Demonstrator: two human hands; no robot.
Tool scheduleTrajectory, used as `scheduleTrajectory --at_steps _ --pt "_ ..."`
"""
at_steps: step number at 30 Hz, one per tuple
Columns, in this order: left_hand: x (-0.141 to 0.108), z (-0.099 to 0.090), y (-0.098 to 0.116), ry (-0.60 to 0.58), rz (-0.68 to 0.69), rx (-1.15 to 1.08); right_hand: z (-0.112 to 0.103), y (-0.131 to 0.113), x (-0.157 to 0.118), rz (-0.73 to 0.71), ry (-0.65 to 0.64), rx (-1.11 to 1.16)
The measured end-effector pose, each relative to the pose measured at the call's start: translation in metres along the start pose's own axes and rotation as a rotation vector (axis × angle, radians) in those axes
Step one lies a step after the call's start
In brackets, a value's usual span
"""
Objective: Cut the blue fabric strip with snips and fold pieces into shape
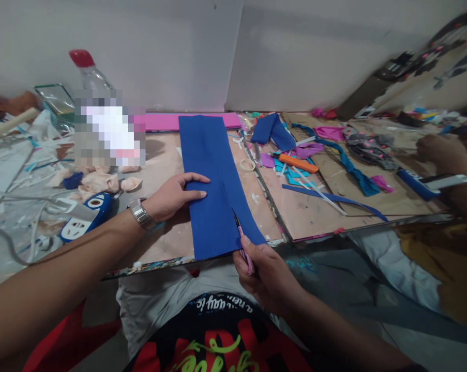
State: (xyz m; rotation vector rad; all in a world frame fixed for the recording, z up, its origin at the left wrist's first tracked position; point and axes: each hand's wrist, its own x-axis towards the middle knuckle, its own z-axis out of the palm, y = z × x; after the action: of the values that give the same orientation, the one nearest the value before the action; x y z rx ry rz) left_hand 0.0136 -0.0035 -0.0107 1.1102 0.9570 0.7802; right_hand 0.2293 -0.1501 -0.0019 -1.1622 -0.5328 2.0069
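A long blue sheet [208, 150], paper or fabric I cannot tell, lies across the table with its near end at the front edge. My left hand [175, 195], wearing a metal watch, rests on its left edge; thumb and forefinger stretch apart over the blue surface and the other fingers are mostly hidden. My right hand [262, 263] is closed around a pair of pink-handled scissors [240, 230] at the sheet's near right part. The dark blades point away from me and touch or hover just over the blue, with a faint line running on ahead of them.
Behind the sheet lies a pink strip [155, 123]. To the left are a red-capped bottle [81, 59], a blue-and-white glue gun [88, 214] and scraps. On the right are an orange cutter [297, 162], blue strips, a ring [247, 164] and another person's hand [446, 152].
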Motion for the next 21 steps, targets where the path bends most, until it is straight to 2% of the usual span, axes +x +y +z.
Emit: scheduleTrajectory --at_steps 13,21 --pt "-0.0044 0.0046 0.0054 -0.018 -0.059 -0.038 0.0056 -0.0021 -0.0003 -0.003 0.087 0.013" --pt "-0.0043 0.0036 0.0051 -0.026 -0.035 -0.008 0.0075 -0.0039 -0.0013 0.005 0.100 0.014"
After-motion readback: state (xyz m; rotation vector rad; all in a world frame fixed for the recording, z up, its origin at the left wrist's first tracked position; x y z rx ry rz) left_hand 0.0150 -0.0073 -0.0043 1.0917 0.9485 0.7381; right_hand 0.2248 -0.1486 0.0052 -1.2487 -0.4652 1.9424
